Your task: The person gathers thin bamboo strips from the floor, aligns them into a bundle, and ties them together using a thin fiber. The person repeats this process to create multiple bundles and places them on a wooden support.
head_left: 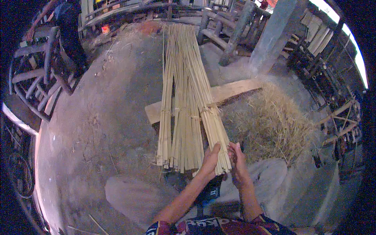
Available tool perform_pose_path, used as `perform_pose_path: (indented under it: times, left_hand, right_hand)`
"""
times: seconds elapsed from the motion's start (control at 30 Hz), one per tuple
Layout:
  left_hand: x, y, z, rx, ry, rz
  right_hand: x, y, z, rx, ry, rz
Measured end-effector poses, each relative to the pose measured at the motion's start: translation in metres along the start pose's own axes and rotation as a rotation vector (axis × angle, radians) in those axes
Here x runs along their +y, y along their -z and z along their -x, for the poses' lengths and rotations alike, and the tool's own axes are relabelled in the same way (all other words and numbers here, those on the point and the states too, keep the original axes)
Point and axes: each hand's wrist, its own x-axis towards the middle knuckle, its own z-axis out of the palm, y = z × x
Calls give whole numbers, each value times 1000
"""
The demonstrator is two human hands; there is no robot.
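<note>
Three bundles of long, pale split strips, bamboo by their look, stretch away from my lap and run together at their far ends. The left bundle (165,133) and the middle bundle (183,137) lie side by side. On the right bundle (213,121), a thin tie is wound around it some way above my hands. My left hand (210,160) grips its near end from the left side, thumb on top. Against its right side my right hand (238,159) is closed with bent fingers. The undersides of both hands are hidden. A wooden plank (239,89) lies crosswise under the bundles.
Dry straw (274,121) is heaped at the right beside the plank. A wooden chair (35,74) stands at the far left, near a dark form I cannot make out. Behind the bundles are a wooden rail frame (235,35) and a grey post (278,35).
</note>
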Motion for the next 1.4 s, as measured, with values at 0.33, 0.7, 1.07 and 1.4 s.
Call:
perform_pose_path:
  times: [0.33,0.7,1.07,1.4]
  left_hand:
    - [6,9,2,-87,-5,-551]
    - [61,40,-5,181,-84,-912]
    - [40,84,2,449,-464,-1626]
    - [22,70,-9,326,-388,-1329]
  right_hand:
    - [-12,-10,41,-283,-135,60]
    - [-53,31,23,-89,95,154]
    - [-114,83,27,-205,44,129]
    - [-96,76,27,32,115,160]
